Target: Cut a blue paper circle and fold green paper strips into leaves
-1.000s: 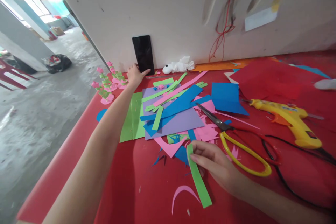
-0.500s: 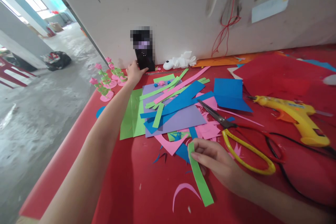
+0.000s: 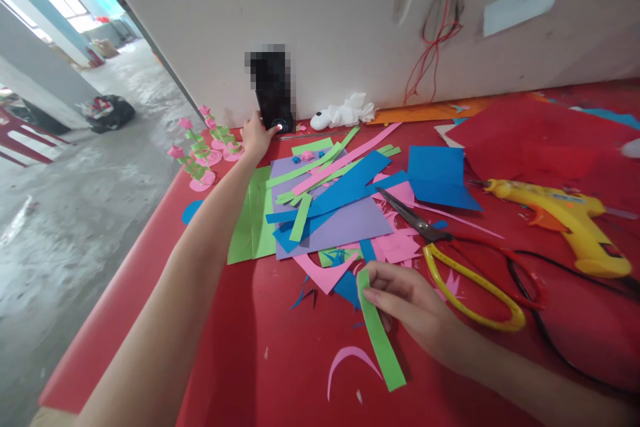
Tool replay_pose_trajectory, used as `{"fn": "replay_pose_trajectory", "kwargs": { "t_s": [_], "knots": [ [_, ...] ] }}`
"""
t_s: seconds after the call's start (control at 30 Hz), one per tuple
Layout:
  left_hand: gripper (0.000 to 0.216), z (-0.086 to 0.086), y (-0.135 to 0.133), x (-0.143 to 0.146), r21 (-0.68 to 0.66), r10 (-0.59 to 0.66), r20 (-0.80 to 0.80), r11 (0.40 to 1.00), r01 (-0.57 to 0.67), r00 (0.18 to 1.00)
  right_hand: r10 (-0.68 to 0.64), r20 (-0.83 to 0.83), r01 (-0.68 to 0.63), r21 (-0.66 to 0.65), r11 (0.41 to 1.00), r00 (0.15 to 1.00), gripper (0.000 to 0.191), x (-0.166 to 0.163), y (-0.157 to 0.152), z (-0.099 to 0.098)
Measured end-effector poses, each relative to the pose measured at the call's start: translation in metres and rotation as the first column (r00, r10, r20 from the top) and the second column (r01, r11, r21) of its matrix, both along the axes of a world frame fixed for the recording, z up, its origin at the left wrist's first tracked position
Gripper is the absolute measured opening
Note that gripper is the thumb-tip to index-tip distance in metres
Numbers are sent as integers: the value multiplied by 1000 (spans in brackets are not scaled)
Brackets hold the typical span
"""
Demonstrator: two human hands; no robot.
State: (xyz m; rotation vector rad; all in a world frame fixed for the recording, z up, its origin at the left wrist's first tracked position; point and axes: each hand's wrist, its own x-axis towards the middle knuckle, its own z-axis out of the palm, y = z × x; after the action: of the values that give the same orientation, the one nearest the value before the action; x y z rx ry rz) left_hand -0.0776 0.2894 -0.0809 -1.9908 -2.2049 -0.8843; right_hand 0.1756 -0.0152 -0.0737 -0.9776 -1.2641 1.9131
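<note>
The phone [image 3: 273,90] stands upright against the wall at the table's [image 3: 240,360] far edge, near its left corner. The left hand [image 3: 256,137] is stretched out to it, fingers loosely together, thumb tip touching the lower front; nothing is gripped. A light, square touch looks advisable, since the phone only leans (a sideways push could slide it down). The right hand [image 3: 407,307] is pinched on a green strip [image 3: 380,337] near the front edge. Paper flowers [image 3: 203,150] stand just left of the left hand; scissors [image 3: 460,263] lie just right of the right hand.
</note>
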Motion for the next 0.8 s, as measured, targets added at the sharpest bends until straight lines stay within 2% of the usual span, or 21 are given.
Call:
{"fn": "replay_pose_trajectory", "kwargs": {
  "t_s": [0.23, 0.37, 0.47, 0.53, 0.6, 0.7, 0.8],
  "knots": [
    [37, 2, -4, 4, -1, 4, 140, 1000, -4, 990, -14, 14, 14, 13, 1000, 1000, 35, -2, 1, 1],
    [54, 13, -14, 19, 30, 32, 321, 999, -44, 947, -27, 20, 27, 26, 999, 999, 32, -2, 2, 0],
    [43, 24, -36, 35, 54, -38, 466, 998, 15, 884, -36, 18, 36, 45, 998, 999, 33, -3, 3, 1],
    [37, 30, -65, 47, 52, -140, 555, 990, 134, 820, -48, 20, 47, 64, 997, 999, 33, -4, 3, 2],
    [26, 33, -106, 57, 54, -274, 624, 949, 310, 732, -64, 26, 62, 87, 994, 998, 32, -6, 4, 4],
    [36, 36, -178, 67, 25, -435, 711, 801, 598, 553, -93, 32, 88, 135, 987, 995, 29, -7, 3, 9],
    [22, 44, -241, 68, 43, -505, 764, 661, 750, 401, -125, 31, 117, 190, 975, 992, 24, -6, 1, 20]
  ]
}}
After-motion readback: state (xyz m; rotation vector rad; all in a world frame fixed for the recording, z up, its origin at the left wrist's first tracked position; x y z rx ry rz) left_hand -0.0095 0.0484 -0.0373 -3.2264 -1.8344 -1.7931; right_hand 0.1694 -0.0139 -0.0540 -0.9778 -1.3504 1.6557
